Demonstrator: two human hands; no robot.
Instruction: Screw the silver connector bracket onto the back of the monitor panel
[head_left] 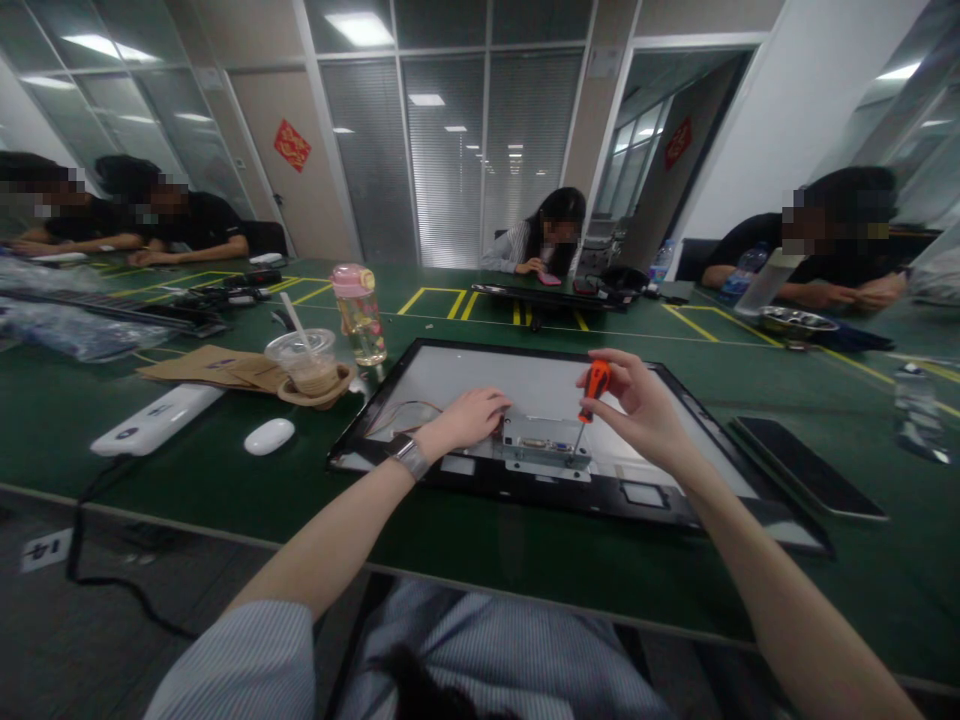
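A monitor panel point(465, 365) lies flat in front of me, with a black frame and a whitish back. At its near edge stands a metal bracket point(544, 458) with a row of video ports. My right hand point(637, 405) grips an orange-and-black screwdriver point(598, 383), held nearly upright. Its tip reaches down to the right end of the bracket. My left hand point(472, 415) is at the bracket's left end, fingers bent and close together against its corner; the fingertips are partly hidden. A thin cable point(405, 408) runs across the panel left of that hand.
Left of the panel are a drink cup point(304, 355) in a carrier, a pink-lidded bottle point(356, 315), a white case point(269, 436) and a white power strip point(157, 420). A dark phone-like slab point(806, 465) lies at right. Several people sit around the table.
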